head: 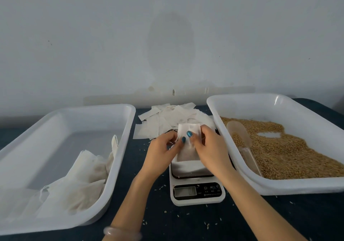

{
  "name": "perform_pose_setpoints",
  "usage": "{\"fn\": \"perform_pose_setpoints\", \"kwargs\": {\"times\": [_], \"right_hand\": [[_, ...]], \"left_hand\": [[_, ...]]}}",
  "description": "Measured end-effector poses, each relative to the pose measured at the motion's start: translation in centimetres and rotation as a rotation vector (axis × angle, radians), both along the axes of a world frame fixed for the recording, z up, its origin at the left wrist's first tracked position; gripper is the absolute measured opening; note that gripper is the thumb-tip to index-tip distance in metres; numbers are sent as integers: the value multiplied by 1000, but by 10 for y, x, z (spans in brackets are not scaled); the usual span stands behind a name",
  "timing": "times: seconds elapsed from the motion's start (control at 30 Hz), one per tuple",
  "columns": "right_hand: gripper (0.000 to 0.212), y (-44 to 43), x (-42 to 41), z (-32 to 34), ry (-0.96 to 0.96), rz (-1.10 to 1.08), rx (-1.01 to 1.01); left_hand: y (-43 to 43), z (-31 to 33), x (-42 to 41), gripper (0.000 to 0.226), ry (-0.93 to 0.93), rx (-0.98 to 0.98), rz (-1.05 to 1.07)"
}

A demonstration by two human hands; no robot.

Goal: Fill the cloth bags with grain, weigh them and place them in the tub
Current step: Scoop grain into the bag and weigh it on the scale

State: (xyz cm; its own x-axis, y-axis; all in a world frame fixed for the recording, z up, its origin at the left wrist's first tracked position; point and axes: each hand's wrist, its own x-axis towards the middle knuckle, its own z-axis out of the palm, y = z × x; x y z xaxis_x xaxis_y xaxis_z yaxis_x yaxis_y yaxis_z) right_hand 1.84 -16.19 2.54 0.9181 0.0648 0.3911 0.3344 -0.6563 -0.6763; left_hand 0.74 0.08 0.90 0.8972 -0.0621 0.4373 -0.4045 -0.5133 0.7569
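The small white cloth bag [187,154] is being held over the platform of the kitchen scale [197,192]. Its long axis is running away from the person, with one short end pointing toward the wall and the other hanging down toward the platform. Whether that lower end is touching the platform cannot be told.

Both forearms are reaching in from the near edge and converging at the bag. The left hand [162,148] is coming from the left and the right hand [211,147] from the right, with their knuckles turned outward. Each hand is pinching the bag's upper half between thumb and curled fingers, and the two blue-nailed thumbs are lying close together on the cloth. So the bag is sitting between the hands, its far end poking out above the thumbs. A pale bracelet [121,232] is circling the left wrist.

A pile of flat empty bags [165,119] is lying behind the scale. The left tub [93,108] is holding filled bags [80,185], and the right tub [279,186] is holding grain [290,155] with a clear scoop [240,134] lying in it. Loose kernels are lying scattered on the dark table cover [186,226].
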Motion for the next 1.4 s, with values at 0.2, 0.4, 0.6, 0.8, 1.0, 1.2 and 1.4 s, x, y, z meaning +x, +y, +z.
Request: {"fn": "perform_pose_setpoints", "kwargs": {"times": [0.2, 0.4, 0.6, 0.8, 1.0, 1.2, 1.4], "right_hand": [[24, -7, 8, -34, 53, 79, -41], [42, -13, 11, -47, 38, 241, 246], [62, -35, 12, -58, 53, 243, 471], [60, -40, 9, -60, 74, 258, 492], [52, -39, 8, -61, 44, 251, 431], [50, -38, 9, -61, 19, 247, 421], [50, -39, 9, -62, 8, 248, 413]], "left_hand": [[5, -22, 6, 9, 67, 148, 83], [6, -18, 13, 30, 177, -105, 35], [10, -30, 10, 52, 169, -237, 47], [10, -30, 6, 58, 120, -240, 33], [10, -33, 6, 48, 106, -209, 33], [10, -33, 6, 49, 101, -189, 37], [9, -31, 4, 41, 117, -137, 68]]}}
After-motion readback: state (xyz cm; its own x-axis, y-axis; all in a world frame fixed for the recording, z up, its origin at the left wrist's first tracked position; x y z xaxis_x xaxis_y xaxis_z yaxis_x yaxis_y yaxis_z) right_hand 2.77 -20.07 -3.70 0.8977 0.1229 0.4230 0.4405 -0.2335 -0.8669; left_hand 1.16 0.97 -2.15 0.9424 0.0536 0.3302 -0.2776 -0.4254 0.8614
